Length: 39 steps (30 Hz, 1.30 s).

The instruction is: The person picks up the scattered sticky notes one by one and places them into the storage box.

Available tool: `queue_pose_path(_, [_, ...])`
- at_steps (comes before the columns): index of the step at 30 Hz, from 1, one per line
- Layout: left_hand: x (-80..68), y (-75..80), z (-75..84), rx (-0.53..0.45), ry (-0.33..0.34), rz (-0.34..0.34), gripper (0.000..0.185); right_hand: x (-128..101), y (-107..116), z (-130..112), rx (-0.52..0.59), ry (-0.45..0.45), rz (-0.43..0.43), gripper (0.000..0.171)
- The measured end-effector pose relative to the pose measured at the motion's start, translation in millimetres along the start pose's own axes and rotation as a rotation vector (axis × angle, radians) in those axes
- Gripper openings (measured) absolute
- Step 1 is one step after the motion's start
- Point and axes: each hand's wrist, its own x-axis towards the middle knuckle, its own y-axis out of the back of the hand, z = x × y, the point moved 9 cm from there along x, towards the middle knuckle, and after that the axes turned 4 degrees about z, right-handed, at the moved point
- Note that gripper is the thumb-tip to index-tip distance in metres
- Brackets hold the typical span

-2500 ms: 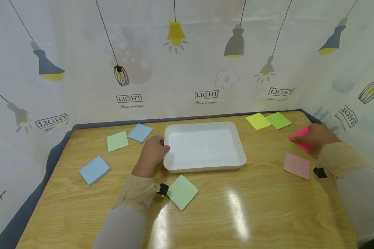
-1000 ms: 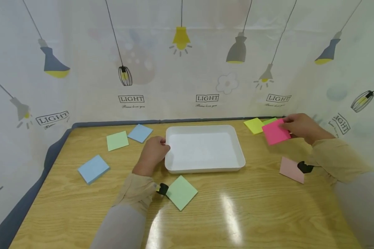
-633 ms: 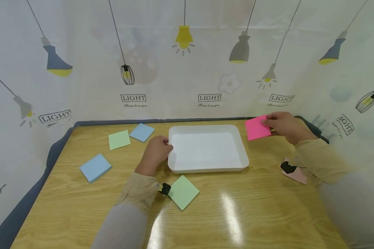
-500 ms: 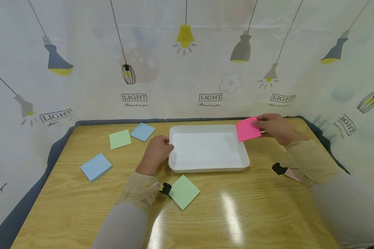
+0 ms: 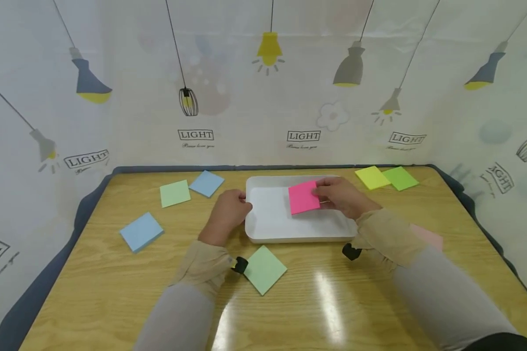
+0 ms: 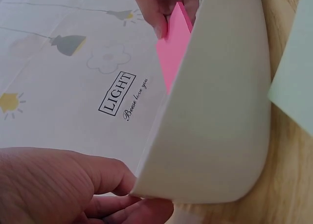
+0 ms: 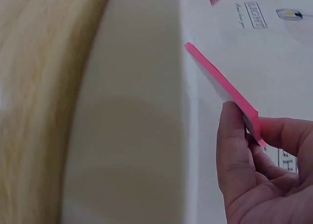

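Observation:
My left hand (image 5: 228,212) pinches the left rim of a white rectangular tray (image 5: 268,231) between thumb and fingers, as the left wrist view shows close up. In my right hand (image 5: 342,196) is a pink sticky note pad (image 5: 304,197), held by its right edge over the tray. The right wrist view shows the thumb on one face of the pink pad (image 7: 222,82) and fingers on the other, the pad tilted. Just in front of the tray lies a pale green sticky note pad (image 5: 265,270), near my left wrist.
Left of the tray lie a pale green pad (image 5: 174,194), a blue pad (image 5: 206,183) and a thicker blue pad (image 5: 141,232). Yellow (image 5: 372,177) and bright green (image 5: 400,178) pads lie at the back right. My right sleeve partly covers a light pink pad (image 5: 428,236). A printed curtain (image 5: 246,102) surrounds the wooden table.
My right hand picked up the pink pad from the table's right side and carried it left, over the tray. My left hand has stayed on the tray's left rim.

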Motion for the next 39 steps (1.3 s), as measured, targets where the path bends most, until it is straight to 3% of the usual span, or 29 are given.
queue_pose_path(10, [-4.9, -0.5, 4.2, -0.008, 0.024, -0.007, 0.040, 12, -51, 0, 0.080, -0.013, -0.039, 0.043])
queue_pose_path(21, [-7.2, 0.6, 7.3, -0.017, 0.004, 0.002, 0.040, 21, -84, -10, 0.003, -0.001, -0.040, 0.038])
queue_pose_path(30, [-7.2, -0.7, 5.0, -0.026, 0.021, -0.004, 0.042, 24, -97, -17, -0.119, 0.039, -0.023, 0.035])
queue_pose_path(39, [-7.8, 1.1, 6.6, -0.021, -0.004, 0.007, 0.041, 21, -100, -28, -0.379, 0.139, -0.008, 0.022])
